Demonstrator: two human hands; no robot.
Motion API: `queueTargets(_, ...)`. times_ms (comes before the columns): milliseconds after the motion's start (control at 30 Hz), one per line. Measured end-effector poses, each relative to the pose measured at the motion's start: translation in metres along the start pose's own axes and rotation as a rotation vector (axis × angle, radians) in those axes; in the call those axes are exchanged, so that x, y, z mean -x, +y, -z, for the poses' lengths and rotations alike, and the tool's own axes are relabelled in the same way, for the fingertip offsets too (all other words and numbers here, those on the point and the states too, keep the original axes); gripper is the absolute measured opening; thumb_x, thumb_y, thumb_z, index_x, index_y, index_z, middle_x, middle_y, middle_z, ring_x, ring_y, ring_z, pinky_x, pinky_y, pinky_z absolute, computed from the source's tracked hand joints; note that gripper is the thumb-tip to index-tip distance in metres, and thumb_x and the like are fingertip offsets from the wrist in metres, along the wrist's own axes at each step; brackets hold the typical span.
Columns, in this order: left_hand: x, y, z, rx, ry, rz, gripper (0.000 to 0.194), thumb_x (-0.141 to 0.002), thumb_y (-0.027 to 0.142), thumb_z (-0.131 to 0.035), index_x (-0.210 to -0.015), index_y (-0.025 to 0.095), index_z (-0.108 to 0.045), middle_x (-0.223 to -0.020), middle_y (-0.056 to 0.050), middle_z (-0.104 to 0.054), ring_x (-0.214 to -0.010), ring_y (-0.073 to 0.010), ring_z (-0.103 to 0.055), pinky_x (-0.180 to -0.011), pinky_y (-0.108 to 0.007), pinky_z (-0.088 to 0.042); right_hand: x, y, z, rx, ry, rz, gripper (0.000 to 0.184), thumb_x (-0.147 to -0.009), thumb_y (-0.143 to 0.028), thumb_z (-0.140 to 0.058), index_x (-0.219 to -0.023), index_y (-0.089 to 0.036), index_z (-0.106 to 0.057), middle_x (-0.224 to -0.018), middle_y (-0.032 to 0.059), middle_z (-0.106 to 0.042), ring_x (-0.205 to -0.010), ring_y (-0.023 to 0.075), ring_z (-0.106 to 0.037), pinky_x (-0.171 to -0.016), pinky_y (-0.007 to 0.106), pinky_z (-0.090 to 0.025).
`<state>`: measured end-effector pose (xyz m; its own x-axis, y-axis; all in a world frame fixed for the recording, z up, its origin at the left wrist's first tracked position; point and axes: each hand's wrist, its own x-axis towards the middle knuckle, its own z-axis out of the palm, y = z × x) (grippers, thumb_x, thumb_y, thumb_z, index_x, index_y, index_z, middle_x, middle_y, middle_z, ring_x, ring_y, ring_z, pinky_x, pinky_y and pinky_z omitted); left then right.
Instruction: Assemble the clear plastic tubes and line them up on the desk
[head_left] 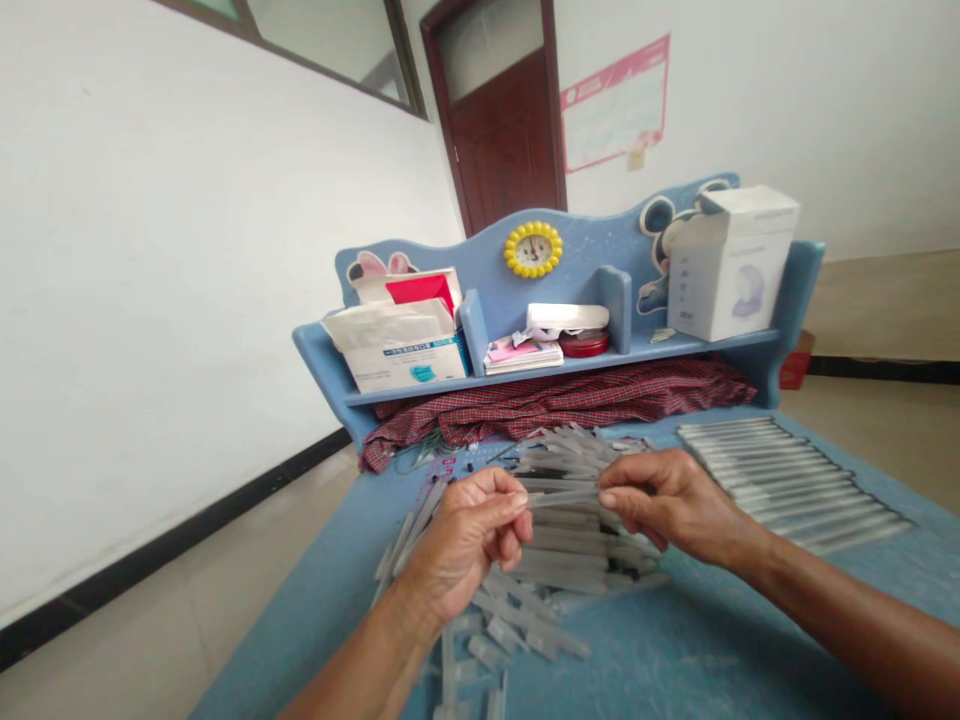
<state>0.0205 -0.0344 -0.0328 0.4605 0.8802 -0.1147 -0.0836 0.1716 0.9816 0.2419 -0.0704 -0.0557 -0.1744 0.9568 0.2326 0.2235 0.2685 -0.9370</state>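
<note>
Head view: left hand [471, 535] and right hand [675, 503] pinch 1 translucent tube [564, 496], long axis running sideways.

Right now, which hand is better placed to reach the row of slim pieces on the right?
Likely the right hand: it is nearer the row of slim pieces, while the left hand is farther away. Both pinch a translucent tube, so the right would need to let go.

Tube pile [559, 548] on desk [675, 645], cloth [562, 402] behind
</note>
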Motion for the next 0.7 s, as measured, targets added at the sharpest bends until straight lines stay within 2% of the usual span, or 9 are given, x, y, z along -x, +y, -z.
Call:
queueTargets(100,-0.002,-0.002,0.0,-0.025,0.012,-0.007,0.021,-0.068,0.029,-0.069,-0.072,0.017,-0.052,-0.052,0.002,-0.059,-0.036,-0.0044,-0.042,-0.038,-0.016,-0.033,-0.003,0.002,-0.002,0.01,0.008,-0.002,0.024,-0.078,-0.038,-0.061,-0.069,-0.016,-0.063,-0.048,-0.0032,-0.051,-0.034,0.0057,-0.041,-0.033,0.017,-0.03)
queueTargets(200,-0.006,-0.001,-0.001,-0.023,0.092,-0.013,0.023,-0.068,0.03,-0.07,-0.073,0.017,-0.053,-0.052,0.004,-0.056,-0.038,-0.004,-0.041,-0.038,-0.014,-0.03,-0.008,0.003,0.0,0.063,-0.01,-0.002,0.024,-0.08,-0.037,-0.058,-0.072,-0.016,-0.064,-0.05,-0.0035,-0.052,-0.036,0.0066,-0.044,-0.035,0.018,-0.033)
queueTargets(267,-0.009,0.0,-0.001,-0.021,0.118,-0.015,0.024,-0.067,0.032,-0.071,-0.072,0.017,-0.052,-0.051,0.005,-0.054,-0.038,-0.0043,-0.04,-0.037,-0.014,-0.03,-0.012,0.002,0.005,0.148,-0.029,0.09,0.026,-0.083,-0.038,-0.055,-0.074,-0.015,-0.064,-0.054,-0.0026,-0.054,-0.042,0.0081,-0.048,-0.041,0.019,-0.037)
queueTargets(400,-0.01,0.003,-0.001,-0.088,0.121,-0.039,0.025,-0.068,0.034,-0.071,-0.073,0.017,-0.054,-0.053,0.004,-0.057,-0.041,-0.0052,-0.042,-0.04,-0.015,-0.034,-0.015,-0.005,0.012,0.603,0.044,0.395,0.021,-0.086,-0.034,-0.054,-0.079,-0.017,-0.067,-0.07,0.0018,-0.064,-0.067,0.0133,-0.057,-0.061,0.023,-0.04)
queueTargets(467,-0.009,0.002,-0.003,-0.119,0.094,-0.034,0.024,-0.069,0.033,-0.07,-0.074,0.017,-0.055,-0.055,0.003,-0.058,-0.042,-0.0055,-0.043,-0.042,-0.016,-0.035,-0.013,-0.01,0.009,0.852,0.087,0.471,0.02,-0.087,-0.03,-0.051,-0.085,-0.019,-0.067,-0.078,0.003,-0.067,-0.069,0.014,-0.056,-0.061,0.024,-0.038)
queueTargets(533,-0.007,0.0,-0.006,-0.142,0.065,-0.033,0.023,-0.07,0.034,-0.069,-0.074,0.017,-0.055,-0.056,0.003,-0.058,-0.043,-0.0059,-0.044,-0.041,-0.016,-0.035,-0.009,-0.016,0.004,1.051,0.077,0.5,0.02,-0.089,-0.027,-0.046,-0.086,-0.02,-0.065,-0.077,0.0027,-0.066,-0.064,0.0138,-0.055,-0.055,0.025,-0.035)
queueTargets(600,-0.006,-0.001,-0.009,-0.172,0.04,-0.046,0.023,-0.071,0.036,-0.068,-0.074,0.016,-0.056,-0.056,0.002,-0.058,-0.042,-0.0065,-0.044,-0.041,-0.017,-0.034,-0.005,-0.024,0.001,1.187,0.016,0.495,0.019,-0.088,-0.023,-0.045,-0.085,-0.02,-0.063,-0.077,0.0023,-0.066,-0.061,0.0141,-0.054,-0.052,0.026,-0.032)
queueTargets(700,-0.005,-0.001,-0.011,-0.245,0.014,-0.075,0.026,-0.074,0.04,-0.064,-0.079,0.015,-0.059,-0.058,0.001,-0.06,-0.044,-0.0082,-0.046,-0.041,-0.019,-0.036,-0.004,-0.038,0.008,1.308,-0.101,0.374,0.017,-0.086,-0.02,-0.046,-0.089,-0.02,-0.062,-0.083,0.0028,-0.068,-0.068,0.0151,-0.058,-0.052,0.026,-0.033)
